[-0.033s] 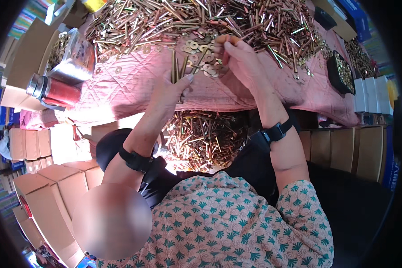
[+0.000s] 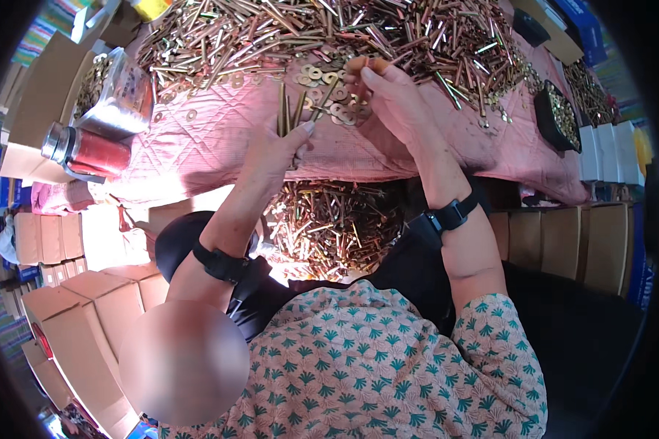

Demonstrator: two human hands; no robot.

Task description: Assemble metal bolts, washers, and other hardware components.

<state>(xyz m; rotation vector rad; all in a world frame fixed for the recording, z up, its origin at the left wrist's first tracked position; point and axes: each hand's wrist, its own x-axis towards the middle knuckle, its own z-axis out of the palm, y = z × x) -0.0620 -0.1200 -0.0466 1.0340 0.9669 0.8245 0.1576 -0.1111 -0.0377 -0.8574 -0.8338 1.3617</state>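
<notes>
Several long brass-coloured bolts (image 2: 283,110) stand up fanned out in my left hand (image 2: 277,150), which is closed round their lower ends above the front part of the table. Just beyond them lies a loose patch of flat round washers (image 2: 338,111). Over the right side of these washers is my right hand (image 2: 397,95), its thumb and fingers drawn together. Whatever is between those fingertips is too small or hidden to make out.
A big heap of metal bolts (image 2: 271,36) covers the back of the pink quilted cloth (image 2: 198,157). At left stand a red flask (image 2: 99,150) and a clear tub (image 2: 121,95); at right, a black tray of small parts (image 2: 558,121). More bolts (image 2: 337,227) lie below the table edge.
My right fingertips have shifted very slightly left and down over the washers. My left hand still holds the bolts in much the same place.
</notes>
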